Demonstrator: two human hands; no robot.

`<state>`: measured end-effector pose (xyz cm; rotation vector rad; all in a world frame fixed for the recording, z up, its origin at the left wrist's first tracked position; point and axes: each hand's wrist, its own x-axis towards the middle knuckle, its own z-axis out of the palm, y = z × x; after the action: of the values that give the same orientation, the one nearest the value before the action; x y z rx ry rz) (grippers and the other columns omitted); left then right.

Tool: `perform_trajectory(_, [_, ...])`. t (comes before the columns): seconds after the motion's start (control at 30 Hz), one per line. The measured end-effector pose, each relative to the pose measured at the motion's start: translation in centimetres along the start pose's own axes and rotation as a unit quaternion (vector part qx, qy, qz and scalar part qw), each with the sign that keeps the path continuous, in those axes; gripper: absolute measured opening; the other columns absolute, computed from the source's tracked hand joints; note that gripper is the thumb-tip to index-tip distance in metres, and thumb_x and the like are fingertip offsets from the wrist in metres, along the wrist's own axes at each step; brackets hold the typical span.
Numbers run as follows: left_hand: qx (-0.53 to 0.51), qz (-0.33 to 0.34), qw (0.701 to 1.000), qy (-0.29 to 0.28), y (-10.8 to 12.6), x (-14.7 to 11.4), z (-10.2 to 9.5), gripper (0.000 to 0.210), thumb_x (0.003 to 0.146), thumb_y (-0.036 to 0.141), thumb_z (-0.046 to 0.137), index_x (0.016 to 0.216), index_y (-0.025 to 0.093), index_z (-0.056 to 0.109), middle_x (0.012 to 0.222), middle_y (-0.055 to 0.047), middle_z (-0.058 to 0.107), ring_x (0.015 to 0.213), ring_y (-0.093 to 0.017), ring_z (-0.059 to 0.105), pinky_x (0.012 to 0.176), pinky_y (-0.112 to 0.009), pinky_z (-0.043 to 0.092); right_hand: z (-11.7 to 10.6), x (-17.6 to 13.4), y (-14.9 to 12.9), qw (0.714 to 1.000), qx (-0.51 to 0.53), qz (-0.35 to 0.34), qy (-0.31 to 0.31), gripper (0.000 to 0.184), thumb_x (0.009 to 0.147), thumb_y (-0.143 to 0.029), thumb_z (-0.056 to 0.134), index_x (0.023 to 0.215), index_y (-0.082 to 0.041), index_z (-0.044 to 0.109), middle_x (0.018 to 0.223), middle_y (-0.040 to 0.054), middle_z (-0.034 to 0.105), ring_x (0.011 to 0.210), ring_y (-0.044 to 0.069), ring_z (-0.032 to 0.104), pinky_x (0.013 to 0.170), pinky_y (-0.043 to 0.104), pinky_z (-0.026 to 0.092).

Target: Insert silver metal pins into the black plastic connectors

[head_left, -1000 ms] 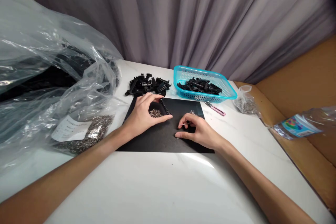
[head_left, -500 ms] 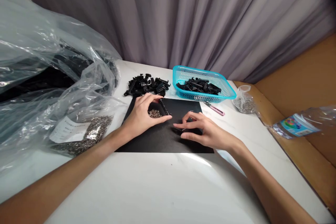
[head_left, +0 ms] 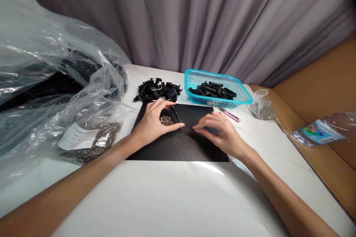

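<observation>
My left hand [head_left: 154,119] grips a narrow black plastic part [head_left: 176,114] by its two ends, thumb at the near end and fingertips at the far end. Just behind that part, a small heap of metal screws or pins [head_left: 166,120] sits on the black mat [head_left: 167,148], partly framed by the same hand. To the right, my right hand [head_left: 219,130] is over the mat with thumb and fingertips pinched together. Whatever is in this pinch, if anything, is too small to make out. A gap separates the two hands.
Black plastic parts [head_left: 155,89] lie piled behind the mat, and more fill a blue basket [head_left: 244,98]. A pink cutter [head_left: 232,116], a small bag of metal pieces [head_left: 263,110] and a bottle [head_left: 319,132] are right. Left lies a labelled bag of metal pieces [head_left: 104,139].
My right hand's fingers have closed from a loose curl into a pinch, and the hand has shifted slightly right. My left hand keeps holding the black plastic part in nearly the same place.
</observation>
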<state>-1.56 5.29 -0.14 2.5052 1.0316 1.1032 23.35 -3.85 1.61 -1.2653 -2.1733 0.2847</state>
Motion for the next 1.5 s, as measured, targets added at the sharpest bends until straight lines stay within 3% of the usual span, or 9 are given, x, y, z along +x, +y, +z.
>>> perform_trajectory(0.07, [-0.001,0.006,1.000,-0.003,0.0,-0.1,0.0,0.058,0.074,0.051,0.087,0.118,0.023,0.062,0.112,-0.003,0.068,0.104,-0.024,0.065,0.100,-0.041,0.046,-0.3,0.0,0.1,1.000,0.003,0.013,0.009,0.017,0.101,-0.035,0.063,0.102,-0.026,0.078,0.102,0.0060,0.077,0.090,0.024,0.064,0.086,0.043,0.042])
perform_trajectory(0.27, [0.006,0.011,1.000,-0.004,0.0,-0.1,0.1,0.057,0.075,0.051,0.087,0.118,0.023,0.062,0.112,-0.004,0.069,0.106,-0.026,0.065,0.099,-0.041,0.046,0.2,-0.2,0.1,0.993,0.068,-0.009,-0.092,0.027,0.105,-0.037,0.056,0.123,-0.027,0.074,0.095,0.0048,0.072,0.088,0.020,0.065,0.088,0.038,0.044])
perform_trajectory(0.5, [0.001,0.010,1.000,-0.003,-0.1,-0.3,0.3,0.059,0.074,0.052,0.087,0.118,0.023,0.062,0.113,-0.004,0.070,0.106,-0.026,0.065,0.100,-0.042,0.047,0.9,-0.4,-0.4,0.983,-0.029,-0.063,-0.172,0.031,0.106,-0.038,0.054,0.129,-0.028,0.072,0.084,0.0031,0.065,0.083,0.019,0.060,0.091,0.039,0.040])
perform_trajectory(0.73, [-0.009,-0.003,1.000,-0.015,0.0,-0.3,0.2,0.060,0.072,0.050,0.088,0.120,0.024,0.063,0.112,-0.004,0.070,0.108,-0.028,0.064,0.102,-0.045,0.047,1.1,-0.3,-0.9,0.996,-0.006,-0.031,-0.086,0.019,0.108,-0.030,0.050,0.102,-0.022,0.067,0.100,0.0054,0.072,0.092,0.021,0.062,0.091,0.039,0.039])
perform_trajectory(0.93, [-0.023,0.027,0.996,-0.082,0.3,-0.5,-0.1,0.060,0.073,0.049,0.088,0.123,0.025,0.063,0.119,-0.006,0.068,0.115,-0.029,0.060,0.103,-0.046,0.047,1.0,-0.1,-0.4,0.999,0.009,0.021,-0.025,0.012,0.106,-0.027,0.052,0.103,-0.022,0.062,0.099,0.0053,0.071,0.084,0.020,0.059,0.080,0.037,0.043])
perform_trajectory(1.17, [-0.015,0.058,0.993,-0.103,0.6,-0.7,-0.3,0.060,0.075,0.044,0.087,0.127,0.027,0.063,0.121,-0.006,0.068,0.118,-0.031,0.056,0.106,-0.048,0.047,2.2,-0.1,-0.2,0.990,0.079,0.116,0.015,0.010,0.093,-0.017,0.061,0.093,-0.023,0.069,0.091,0.0036,0.072,0.078,0.020,0.062,0.074,0.035,0.049])
perform_trajectory(1.5, [0.006,0.076,0.992,-0.103,0.5,-0.7,-0.2,0.060,0.077,0.046,0.085,0.127,0.024,0.060,0.120,-0.006,0.067,0.117,-0.030,0.055,0.104,-0.045,0.047,2.3,0.0,0.2,0.969,0.209,0.125,0.031,0.007,0.093,-0.029,0.068,0.094,-0.022,0.067,0.091,0.0025,0.074,0.083,0.019,0.069,0.070,0.031,0.049])
